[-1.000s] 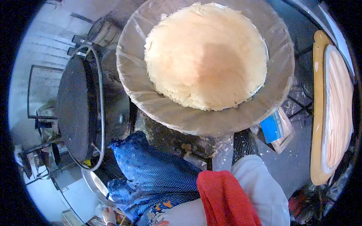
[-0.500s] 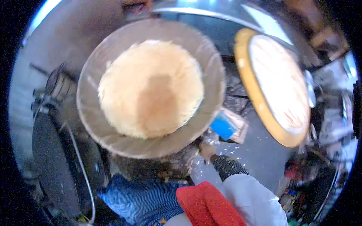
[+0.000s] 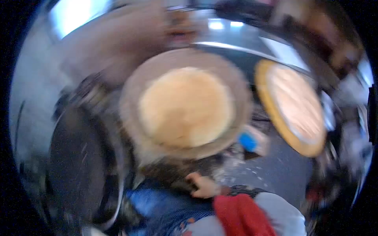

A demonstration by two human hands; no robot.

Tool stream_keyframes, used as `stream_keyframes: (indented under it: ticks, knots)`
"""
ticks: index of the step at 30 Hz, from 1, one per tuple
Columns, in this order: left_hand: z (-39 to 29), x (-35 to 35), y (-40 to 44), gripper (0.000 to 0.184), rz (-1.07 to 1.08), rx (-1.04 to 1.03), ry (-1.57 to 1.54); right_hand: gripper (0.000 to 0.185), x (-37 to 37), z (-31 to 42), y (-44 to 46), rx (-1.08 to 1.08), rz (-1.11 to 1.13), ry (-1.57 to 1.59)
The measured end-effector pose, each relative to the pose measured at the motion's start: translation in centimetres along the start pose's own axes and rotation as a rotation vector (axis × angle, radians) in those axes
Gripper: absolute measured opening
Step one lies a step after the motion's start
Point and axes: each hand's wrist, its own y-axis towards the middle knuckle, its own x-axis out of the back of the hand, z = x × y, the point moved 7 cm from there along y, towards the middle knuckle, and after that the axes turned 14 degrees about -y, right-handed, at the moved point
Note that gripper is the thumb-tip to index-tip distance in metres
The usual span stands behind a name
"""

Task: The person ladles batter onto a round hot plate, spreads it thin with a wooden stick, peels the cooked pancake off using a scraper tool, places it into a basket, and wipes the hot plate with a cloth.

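My right hand reaches in from the lower right, past a dark patterned cuff. Its thumb and fingers look apart, with nothing visible between them, though motion blurs them. The hand hovers below a wide round pan or basin lined with greyish material, not touching it. Inside lies a broad, pale yellow, dough-like mass. Blue checked cloth is just below and left of the hand, and a red cloth lies to its lower right. My left hand is not in view.
A large dark round plate with a curved metal rail stands at left. At right, a yellow-rimmed round board bears a pale, streaked layer. A blue object sits beside the basin, and a metal surface lies behind.
The view has swung, putting the basin lower and smaller. My right hand, hidden at first, appeared near the basin's lower right edge and is now farther left, above the blue cloth.
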Motion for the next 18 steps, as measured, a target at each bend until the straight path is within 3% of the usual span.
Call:
stream_keyframes:
  ticks: [4,7,8,9,13,15,17,18]
  knots:
    - [8.8,-0.8,-3.8,0.054,-0.033,0.165,-0.056,0.067,4.8,9.7,3.2,0.312,-0.232,0.122]
    - [6.9,0.0,-4.0,0.052,-0.016,0.322,-0.019,0.064,6.1,19.2,6.2,0.626,-0.257,0.353]
    - [7.3,-0.5,-3.9,0.052,-0.048,0.321,-0.037,0.058,6.6,23.6,6.0,0.78,-0.415,0.146]
    - [6.7,-0.3,-4.2,0.05,-0.07,0.317,-0.053,0.053,5.6,27.6,6.9,0.776,-0.351,-0.003]
    - [5.4,0.2,-4.2,0.045,-0.102,0.347,-0.105,0.049,-4.7,36.4,14.9,1.102,0.023,-0.526]
    - [5.4,0.5,-4.4,0.044,-0.096,0.359,-0.132,0.052,-9.8,36.8,19.8,0.946,0.085,-0.709]
    - [6.5,0.7,-4.8,0.043,-0.103,0.366,-0.181,0.061,-12.5,37.8,24.3,0.952,-0.379,-0.612]
    - [6.7,0.7,-5.1,0.042,-0.112,0.37,-0.203,0.071,-14.6,37.5,27.4,0.701,-0.288,-0.578]
